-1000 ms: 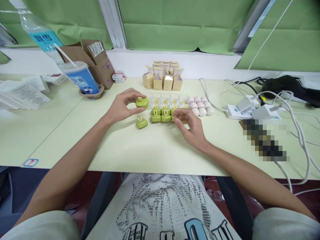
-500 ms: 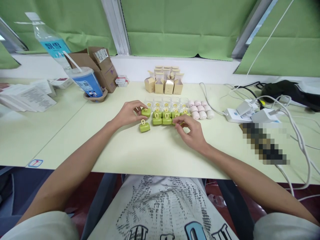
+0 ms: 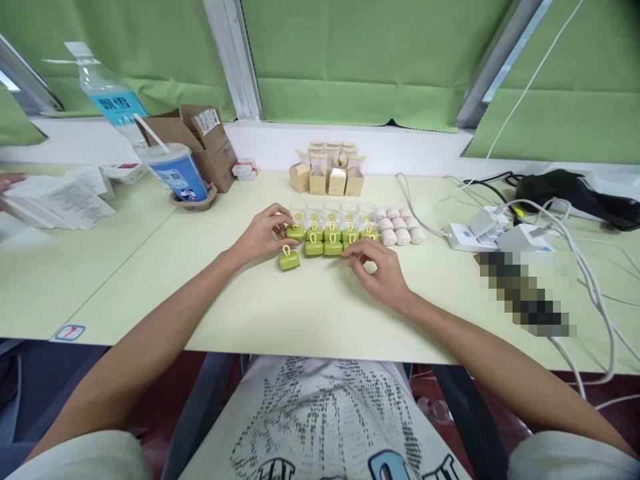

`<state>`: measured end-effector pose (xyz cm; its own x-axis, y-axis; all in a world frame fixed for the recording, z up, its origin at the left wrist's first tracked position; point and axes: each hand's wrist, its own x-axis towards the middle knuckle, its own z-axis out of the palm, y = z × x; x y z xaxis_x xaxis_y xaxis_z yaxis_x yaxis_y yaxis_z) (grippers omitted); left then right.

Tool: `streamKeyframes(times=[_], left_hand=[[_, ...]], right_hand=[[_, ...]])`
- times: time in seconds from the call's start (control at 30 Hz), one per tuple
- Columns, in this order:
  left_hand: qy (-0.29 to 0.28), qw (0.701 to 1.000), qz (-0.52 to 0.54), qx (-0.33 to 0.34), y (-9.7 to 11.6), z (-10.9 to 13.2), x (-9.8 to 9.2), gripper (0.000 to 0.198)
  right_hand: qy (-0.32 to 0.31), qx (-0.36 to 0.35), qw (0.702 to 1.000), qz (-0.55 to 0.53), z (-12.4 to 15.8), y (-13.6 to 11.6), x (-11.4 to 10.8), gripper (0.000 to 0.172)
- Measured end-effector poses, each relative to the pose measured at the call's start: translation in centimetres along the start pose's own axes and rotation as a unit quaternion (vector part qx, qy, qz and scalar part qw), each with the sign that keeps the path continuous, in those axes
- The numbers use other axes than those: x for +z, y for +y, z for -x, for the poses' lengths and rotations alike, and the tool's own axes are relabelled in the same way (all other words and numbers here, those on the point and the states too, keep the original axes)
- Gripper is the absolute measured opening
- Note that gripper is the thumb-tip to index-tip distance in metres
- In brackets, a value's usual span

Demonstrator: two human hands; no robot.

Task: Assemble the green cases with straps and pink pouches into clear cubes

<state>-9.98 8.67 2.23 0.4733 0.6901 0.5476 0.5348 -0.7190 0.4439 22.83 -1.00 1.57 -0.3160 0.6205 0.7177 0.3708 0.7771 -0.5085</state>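
Observation:
Between the thumb and fingers of my left hand (image 3: 263,235) is a small glossy green case (image 3: 295,233) with a yellow loop on top, at the left end of the back green row. Another green case (image 3: 289,260) stands apart, just in front of it. Several matching cases (image 3: 314,247) stand in two close rows to the right. My right hand (image 3: 381,268) has its fingers bent at the front row's right end, gripping a green case (image 3: 352,239) that they partly cover. Behind the rows are clear plastic containers (image 3: 332,212) with yellow parts inside.
Several pale pink rounded pieces (image 3: 387,237) cluster to the right. Small open cartons (image 3: 318,181) stand by the wall. A blue cup (image 3: 181,177), brown cardboard box (image 3: 220,157) and bottle (image 3: 117,100) are left; a power strip (image 3: 465,238) and cables are right. Another person's hand (image 3: 9,180) touches white boxes.
My left hand has brought its green case slightly right, closer to the back row. My right hand stays at the front row's right end. The camera view has tilted up a little.

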Motion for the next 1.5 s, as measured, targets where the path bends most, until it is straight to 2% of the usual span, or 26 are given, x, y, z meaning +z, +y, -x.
streamKeyframes(times=[0.37,0.73,0.97,1.17,1.33,1.5], left_hand=[[0.002,1.0,0.008,-0.006,0.1,0.2,0.1,0.05],[0.003,1.0,0.019,-0.016,0.4,0.4,0.5,0.044],[-0.02,0.999,-0.005,-0.042,0.5,0.5,0.3,0.046],[-0.022,0.999,-0.005,-0.038,1.0,0.4,0.0,0.047],[-0.008,0.999,-0.02,-0.033,1.1,0.4,0.1,0.04],[0.0,1.0,-0.021,-0.008,1.0,0.3,0.2,0.039]], right_hand=[[-0.005,-0.017,1.0,0.003,0.2,0.3,0.2,0.028],[-0.016,-0.004,1.0,0.001,0.4,0.3,0.2,0.029],[-0.02,-0.015,1.0,0.012,0.4,0.2,0.0,0.029],[-0.034,-0.022,0.999,0.014,0.3,0.3,0.1,0.029],[-0.057,-0.014,0.998,0.014,0.4,0.4,0.1,0.029],[-0.067,-0.013,0.998,0.009,0.5,0.5,0.2,0.029]])
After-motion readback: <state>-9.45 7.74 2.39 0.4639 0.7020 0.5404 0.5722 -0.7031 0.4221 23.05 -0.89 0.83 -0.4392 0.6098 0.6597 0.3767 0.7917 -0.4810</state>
